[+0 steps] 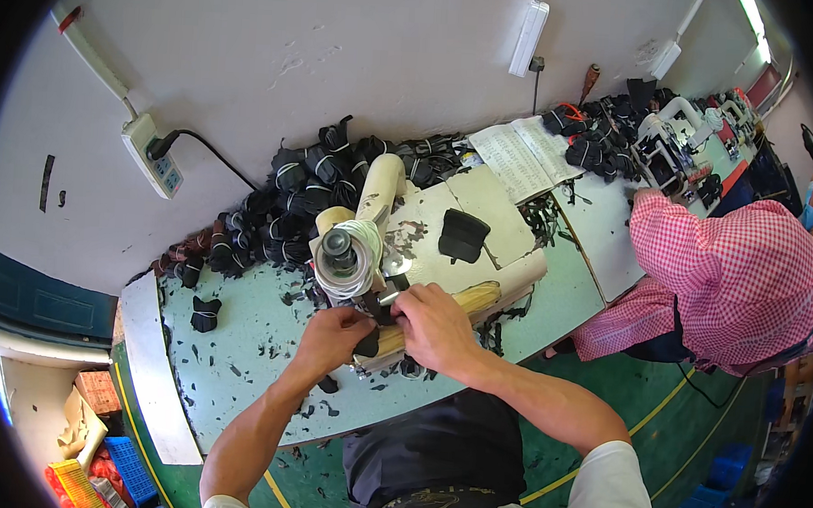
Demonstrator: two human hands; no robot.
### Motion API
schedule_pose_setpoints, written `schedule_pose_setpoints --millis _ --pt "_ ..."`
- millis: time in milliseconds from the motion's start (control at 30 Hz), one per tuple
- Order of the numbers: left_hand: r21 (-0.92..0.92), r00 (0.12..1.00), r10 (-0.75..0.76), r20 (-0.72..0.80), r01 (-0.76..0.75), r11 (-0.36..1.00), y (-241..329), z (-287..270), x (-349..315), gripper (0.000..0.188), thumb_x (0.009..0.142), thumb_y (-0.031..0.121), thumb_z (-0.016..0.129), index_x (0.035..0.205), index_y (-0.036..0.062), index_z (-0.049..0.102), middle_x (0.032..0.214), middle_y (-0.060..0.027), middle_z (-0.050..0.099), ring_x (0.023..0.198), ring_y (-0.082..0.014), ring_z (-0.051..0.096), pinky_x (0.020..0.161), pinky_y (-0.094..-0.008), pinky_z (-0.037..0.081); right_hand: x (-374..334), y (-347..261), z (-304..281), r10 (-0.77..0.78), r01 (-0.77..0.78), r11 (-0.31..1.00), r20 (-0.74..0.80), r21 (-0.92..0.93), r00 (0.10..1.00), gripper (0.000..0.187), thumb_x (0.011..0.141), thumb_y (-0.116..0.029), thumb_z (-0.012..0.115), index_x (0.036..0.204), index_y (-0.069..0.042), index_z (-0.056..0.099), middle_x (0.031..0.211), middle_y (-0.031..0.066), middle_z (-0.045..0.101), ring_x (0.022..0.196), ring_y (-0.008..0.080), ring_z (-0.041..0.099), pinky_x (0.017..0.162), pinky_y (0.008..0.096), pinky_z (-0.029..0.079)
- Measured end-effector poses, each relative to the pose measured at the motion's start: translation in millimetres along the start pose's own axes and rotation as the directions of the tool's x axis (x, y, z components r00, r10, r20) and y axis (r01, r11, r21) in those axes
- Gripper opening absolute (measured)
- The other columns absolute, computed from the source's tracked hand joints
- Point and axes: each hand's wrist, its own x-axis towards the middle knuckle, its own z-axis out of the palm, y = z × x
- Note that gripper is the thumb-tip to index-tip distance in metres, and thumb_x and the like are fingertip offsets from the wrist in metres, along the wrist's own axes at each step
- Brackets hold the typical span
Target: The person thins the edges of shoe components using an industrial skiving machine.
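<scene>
At the near side of the cream-painted metal machine (380, 193), the left hand (331, 340) pinches a small, flat black piece (368, 345); beside it curls the right hand (434, 325) (its grip I cannot tell).

Your black piece (368, 344) is small and dull, partly covered, at the cream machine (433, 265)'s near side; perhaps it's leather.
</scene>
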Motion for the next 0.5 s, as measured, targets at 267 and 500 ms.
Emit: schedule_pose_setpoints --millis 267,500 --pt "-0.264 0.987 -0.133 0.086 0.152 0.953 -10.1 -18.7 -16.1 0.025 0.093 0.02 0.068 0.105 -0.0015 0.069 0.076 -0.0026 0.066 0.055 -0.007 0.055 0.049 -0.0219 0.042 -8.6 11.3 -7.4 0.073 -0.074 0.996 0.04 0.04 0.997 0.021 0.081 0.0 0.064 0.101 -0.006 0.063 0.091 0.0127 0.063 0.09 0.0339 0.059 0.078 0.0445 0.048" --pt "-0.064 1.0 -0.012 -0.019 0.011 0.998 -0.6 4.5 2.0 0.028 0.09 0.022 0.07 0.101 -0.0041 0.07 0.073 -0.003 0.067 0.058 -0.0092 0.057 0.051 -0.0267 0.045 -1.9 1.9 6.9 -0.035 0.038 0.998 -0.082 0.043 0.996 0.02 0.082 -0.001 0.064 0.101 -0.006 0.063 0.094 0.0134 0.063 0.091 0.0341 0.059 0.078 0.0458 0.048"
